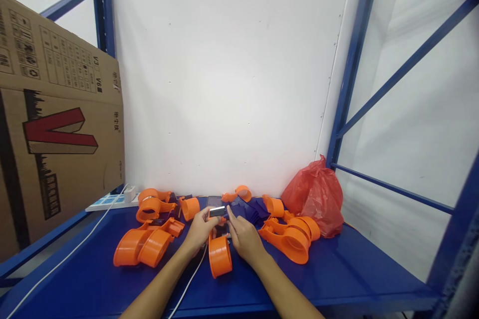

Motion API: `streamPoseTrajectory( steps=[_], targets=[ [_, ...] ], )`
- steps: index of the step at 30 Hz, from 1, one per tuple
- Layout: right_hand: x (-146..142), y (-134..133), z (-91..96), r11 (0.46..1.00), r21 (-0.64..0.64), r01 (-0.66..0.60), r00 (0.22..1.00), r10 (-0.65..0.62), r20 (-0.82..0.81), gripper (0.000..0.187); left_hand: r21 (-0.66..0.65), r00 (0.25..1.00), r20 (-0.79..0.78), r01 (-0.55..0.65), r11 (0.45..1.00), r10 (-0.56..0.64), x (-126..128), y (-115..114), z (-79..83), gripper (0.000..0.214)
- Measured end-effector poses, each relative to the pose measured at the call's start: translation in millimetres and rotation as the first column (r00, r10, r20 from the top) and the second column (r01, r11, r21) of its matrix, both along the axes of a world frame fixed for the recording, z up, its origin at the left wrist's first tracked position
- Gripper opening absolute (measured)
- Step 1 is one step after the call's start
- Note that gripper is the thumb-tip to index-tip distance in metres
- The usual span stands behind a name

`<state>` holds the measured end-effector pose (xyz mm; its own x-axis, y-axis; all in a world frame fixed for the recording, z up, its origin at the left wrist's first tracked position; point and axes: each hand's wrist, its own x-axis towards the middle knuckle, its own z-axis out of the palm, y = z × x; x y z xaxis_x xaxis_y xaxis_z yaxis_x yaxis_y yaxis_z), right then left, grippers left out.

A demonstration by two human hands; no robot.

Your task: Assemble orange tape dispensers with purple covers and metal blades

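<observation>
My left hand (200, 232) is closed round a small black piece (217, 212) with a pale toothed edge, which sits at the head of an orange plastic part. The large orange ring (220, 257) just below appears to belong to that same part. From the other side, my right hand (245, 239) brings its fingertips against the black piece's right end. A bit of dark blue shows at those fingertips, but what they pinch is too small to make out. Behind my right hand lies a pile of dark blue flat pieces (249, 209).
Several orange ringed parts (129, 247) lie left on the blue table (262, 291), and more orange parts (294, 241) lie right. A red plastic bag (316, 197) stands back right. At left are a cardboard box (71, 124) and a white cable (75, 250). A white wall closes the back.
</observation>
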<state>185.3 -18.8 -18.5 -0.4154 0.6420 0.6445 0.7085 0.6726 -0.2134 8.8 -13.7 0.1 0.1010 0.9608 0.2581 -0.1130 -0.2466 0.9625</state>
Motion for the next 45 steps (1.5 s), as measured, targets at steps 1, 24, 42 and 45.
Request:
streamPoseTrajectory(
  steps=[1,24,42,45],
  targets=[
    [-1.1,-1.1,0.9,1.0,0.025,0.016,0.999,-0.017,0.033,0.053,0.002,1.0,0.004,0.005,1.0,-0.005,0.0,0.1,-0.4,0.02],
    [-4.9,7.1,17.4,0.727,-0.35,-0.591,0.521,0.014,-0.853,0.045,-0.173,0.882,0.218,0.457,0.872,-0.419,1.0,-8.8,-5.0,0.067],
    [-15.2,4.6,18.4,0.772,-0.315,-0.553,0.607,0.114,-0.787,0.041,-0.075,0.986,0.042,0.164,0.984,-0.161,1.4,-7.3,0.6,0.053],
    [-16.6,4.3,16.5,0.796,-0.289,-0.531,0.615,0.128,-0.778,0.036,-0.06,0.988,0.022,0.153,0.986,-0.152,1.0,-6.8,1.5,0.051]
  ],
)
